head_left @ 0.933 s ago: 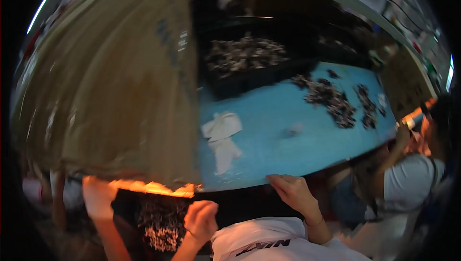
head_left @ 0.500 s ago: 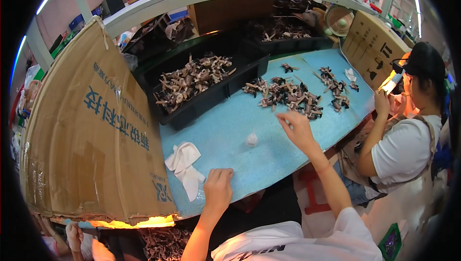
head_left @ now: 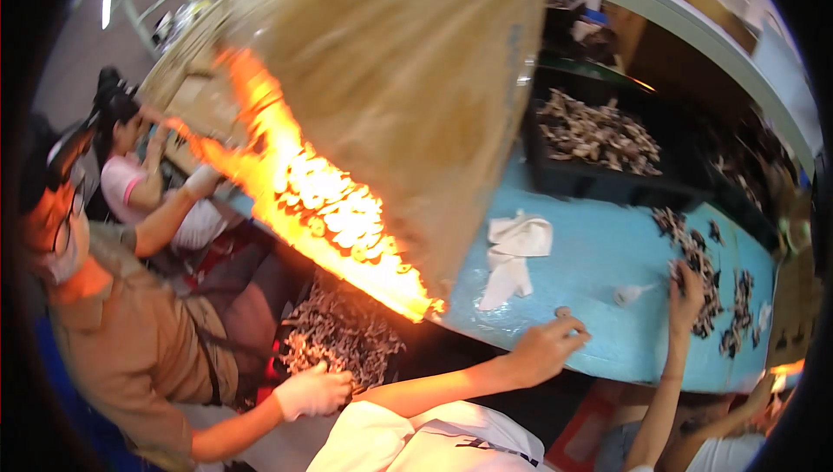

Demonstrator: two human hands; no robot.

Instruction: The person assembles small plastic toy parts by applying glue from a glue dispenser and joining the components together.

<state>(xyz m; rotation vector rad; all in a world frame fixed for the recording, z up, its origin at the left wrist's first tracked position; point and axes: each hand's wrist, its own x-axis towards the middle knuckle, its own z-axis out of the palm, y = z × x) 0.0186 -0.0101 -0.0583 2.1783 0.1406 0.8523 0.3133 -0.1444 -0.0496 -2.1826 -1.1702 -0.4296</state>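
My right hand point(head_left: 685, 297) reaches over the blue tabletop point(head_left: 590, 272), its blurred fingertips at the near edge of a pile of small brown and black figure-like pieces point(head_left: 701, 257). Whether they grip a piece is hidden. Nearer the front edge, my left hand point(head_left: 545, 352) has curled fingers pressed together. A small brownish bit point(head_left: 562, 311) shows just beyond its fingers; what the hand holds, if anything, I cannot make out. A crumpled white cloth point(head_left: 519, 242) lies beyond my left hand, and a small whitish lump point(head_left: 626, 295) sits between the two hands.
A tall cardboard sheet point(head_left: 416, 116) stands left of the table, beside a strip glowing bright orange point(head_left: 338, 220). A black bin point(head_left: 599, 184) holds many brown pieces. At left, a co-worker's gloved hand point(head_left: 314, 391) is over a heap of brown pieces point(head_left: 343, 333).
The view has swung left, bringing the glowing strip and the co-worker at left into sight. My right hand has moved from bare tabletop to the pile of pieces. My left hand stays near the front edge.
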